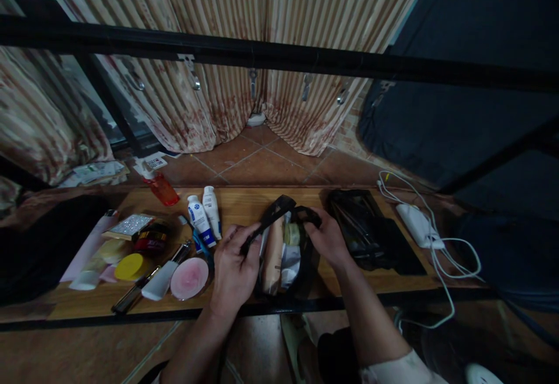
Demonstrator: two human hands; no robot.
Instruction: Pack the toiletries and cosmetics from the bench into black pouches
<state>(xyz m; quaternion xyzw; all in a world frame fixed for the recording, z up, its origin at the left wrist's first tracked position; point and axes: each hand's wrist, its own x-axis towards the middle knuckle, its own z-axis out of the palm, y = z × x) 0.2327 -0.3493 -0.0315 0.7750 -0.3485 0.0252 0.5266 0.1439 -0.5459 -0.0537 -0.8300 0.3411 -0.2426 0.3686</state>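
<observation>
Black pouch [307, 267], centre of dial, on wooden tabletop [244, 199]; mouth spread, beige tube [273, 253] and yellow-green item [292, 234] inside. Left hand [236, 267], 9 o'clock: thumb and fingers pinching pouch rim. Right hand [327, 238], 2 o'clock: fingers narrow, gripping opposite rim. 2 white tubes [199, 221], 10 o'clock; pink round container [189, 278], 9 o'clock; dark case [349, 221], 3 o'clock; white power block [417, 226], same bearing, farther out.

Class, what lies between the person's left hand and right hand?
In the head view, an open black bag lies between the left hand and right hand; a beige item shows inside.
</observation>
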